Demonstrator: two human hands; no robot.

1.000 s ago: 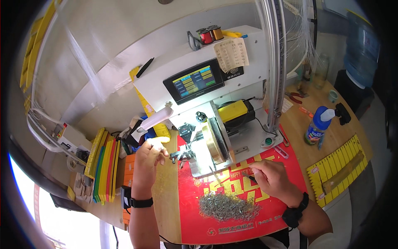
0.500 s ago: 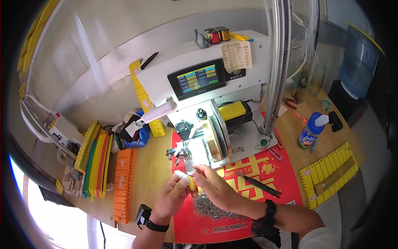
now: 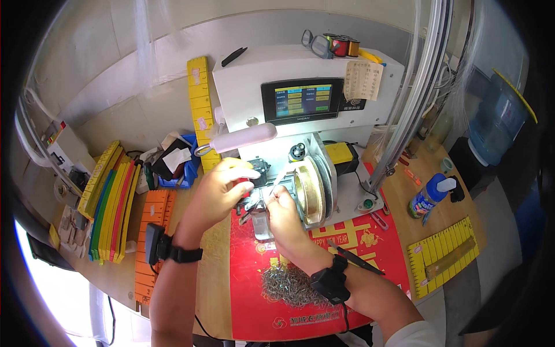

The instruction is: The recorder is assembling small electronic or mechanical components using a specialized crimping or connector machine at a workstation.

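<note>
My left hand (image 3: pixel 222 191) reaches in at the left of a small metal clamp fixture (image 3: pixel 254 205) on the white machine. Its thumb and forefinger are apart, close to a small black motor block (image 3: pixel 261 170). My right hand (image 3: pixel 283 220) is closed at the right side of the fixture, thumb uppermost. Whatever its fingers grip is too small and too hidden to name. A gold-rimmed wheel (image 3: pixel 312 196) stands just right of that hand. Below lies a heap of small silver wire pieces (image 3: pixel 295 286) on a red printed mat (image 3: pixel 248 301).
The white machine (image 3: pixel 237 87) carries a screen (image 3: pixel 302 101), with glasses and thread spools on top. A lamp arm (image 3: pixel 245 139) hangs above my left hand. Yellow and orange racks (image 3: pixel 155 243) stand left. At right are black tweezers (image 3: pixel 358 259), a blue spray bottle (image 3: pixel 428 196) and a yellow rack (image 3: pixel 442 254).
Both hands have moved forward to the clamp fixture and drawn apart. The white and yellow piece that was at my left fingers no longer shows plainly. The whole view has shifted.
</note>
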